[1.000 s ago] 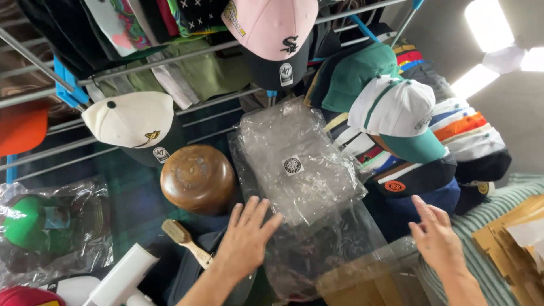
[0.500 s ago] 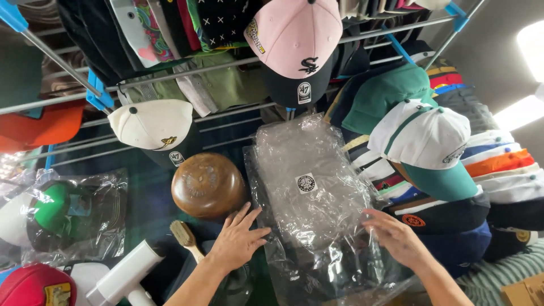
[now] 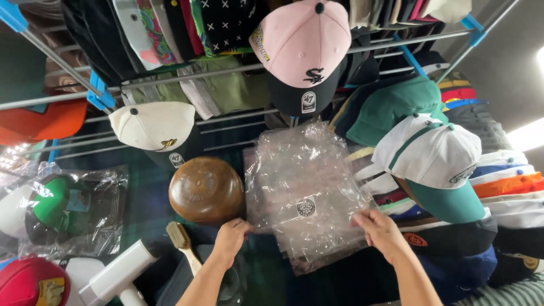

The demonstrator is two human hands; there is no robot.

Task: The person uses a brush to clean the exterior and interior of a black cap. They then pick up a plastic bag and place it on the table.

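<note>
Both hands on the clear plastic bag (image 3: 306,192) lying just right of the brown wooden dome (image 3: 207,190): left hand (image 3: 231,238) pinching its lower left edge with curled fingers, right hand (image 3: 381,231) gripping the lower right edge, below the white-and-green cap (image 3: 436,164).

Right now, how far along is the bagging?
Done: a green-and-white cap at left already sits inside a clear plastic bag. In hand: left hand and right hand grip opposite edges of a stack of crinkled clear plastic bags, with no cap visible inside. Left: the pink cap and cream cap hang unbagged.
</note>
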